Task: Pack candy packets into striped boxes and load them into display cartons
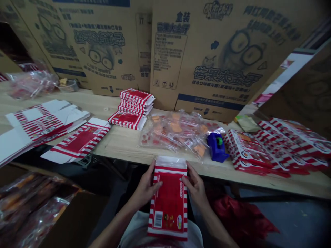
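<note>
Between my two hands is a red box (169, 199) with red-and-white striped edges and a barcode at its lower left. Its white top end points toward the table and looks open. My left hand (148, 184) grips the left edge, thumb lying on the red face. On the opposite edge my right hand (195, 184) has hold of it, thumb also on the front. Just beyond the box, clear bags with orange and red pieces (176, 129) lie on the table. A blue tape dispenser (217, 148) stands to their right.
Flat unfolded cartons (43, 124) and a loose box (80, 139) lie at the left of the wooden table (121, 146). Small boxes (136, 103) are stacked mid-table; several filled-looking boxes (274, 146) sit right. Large brown cartons (168, 55) stand behind. An open carton (74, 217) of bags is lower left.
</note>
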Motion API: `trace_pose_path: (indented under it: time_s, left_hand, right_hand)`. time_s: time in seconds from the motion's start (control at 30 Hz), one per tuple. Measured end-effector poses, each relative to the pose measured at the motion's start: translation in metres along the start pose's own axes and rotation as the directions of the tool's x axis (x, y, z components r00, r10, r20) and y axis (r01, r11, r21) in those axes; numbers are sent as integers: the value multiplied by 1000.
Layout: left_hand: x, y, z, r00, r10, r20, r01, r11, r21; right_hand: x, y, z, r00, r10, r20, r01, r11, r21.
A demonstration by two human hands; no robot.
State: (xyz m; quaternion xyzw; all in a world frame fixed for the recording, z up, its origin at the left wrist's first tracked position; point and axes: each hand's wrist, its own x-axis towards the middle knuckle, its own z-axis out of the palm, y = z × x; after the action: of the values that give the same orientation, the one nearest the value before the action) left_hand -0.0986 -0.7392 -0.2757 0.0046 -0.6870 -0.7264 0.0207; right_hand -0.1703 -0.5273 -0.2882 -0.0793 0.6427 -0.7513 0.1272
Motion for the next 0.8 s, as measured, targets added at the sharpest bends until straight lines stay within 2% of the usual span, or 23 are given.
trace_pose_path:
  time_s: [0.07, 0.1, 0.23, 0.33, 0.43, 0.53, 0.63, 0.73, 0.8]
  left_hand:
    - [-2, -9, 0, 999, -20, 42, 23, 996, -81]
    - [-3, -13, 0, 998, -22, 52, 25, 998, -64]
    - [1, -19, -4, 998, -18, 62, 6, 983, 183]
    - [12, -14, -5, 998, 40, 42, -49, 966, 252]
    - [20, -9, -1, 998, 69, -14, -66, 986, 156]
    - [20, -10, 5, 993, -8, -114, 3, 999, -45]
    - [18, -15, 6, 983, -96, -156, 63, 977, -205]
    - [18, -17, 0, 994, -71, -89, 57, 987, -152]
    - [19, -16, -5, 1000, -4, -10, 4, 1000, 13]
  right_hand:
    - [-3, 8, -6, 1000, 23, 21, -22, 999, -44]
    - [-5, 11, -7, 999, 16, 29, -13, 996, -91]
    - [-6, 14, -7, 989, -96, 115, 128, 941, -313]
    - [0, 7, -5, 976, -156, 149, 201, 907, -370]
    - [5, 1, -2, 984, -153, 92, 175, 925, -338]
    - [5, -3, 4, 999, -39, -16, 37, 990, -135]
    - [4, -3, 7, 996, 91, 12, -91, 994, 53]
    - [4, 0, 5, 988, 133, 75, -134, 991, 11]
    - [4, 2, 0, 996, 55, 66, -50, 995, -85]
